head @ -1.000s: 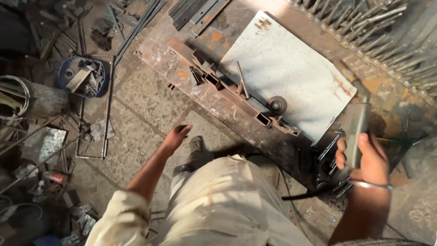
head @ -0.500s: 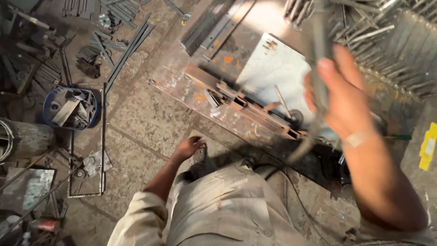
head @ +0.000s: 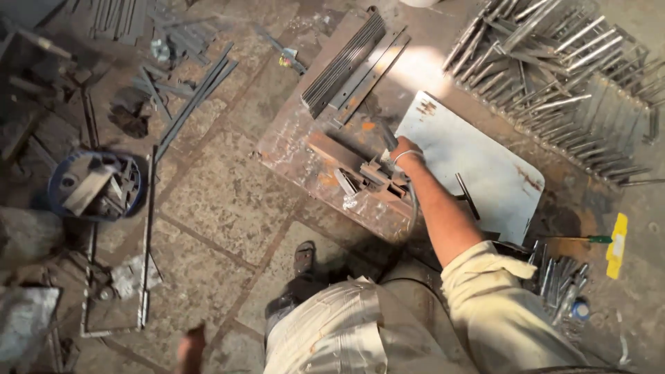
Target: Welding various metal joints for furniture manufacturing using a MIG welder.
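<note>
No packages, signs or screens seen around me. Only candidate: a small yellow label on a metal piece lying on the floor, beyond my bench; detail too small to tell.

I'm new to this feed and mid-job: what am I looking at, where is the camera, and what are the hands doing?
One camera, worn on a person's head, looks straight down. There is no machine, only two bare hands. The right hand reaches onto a rusty metal work plate, at a cluster of short steel pieces; what its grip closes on is hidden. Beside it lies a pale metal sheet, and flat bars are stacked farther up. The left hand hangs low near the floor, seemingly holding nothing. A blue tub of scrap stands to the left.
</note>
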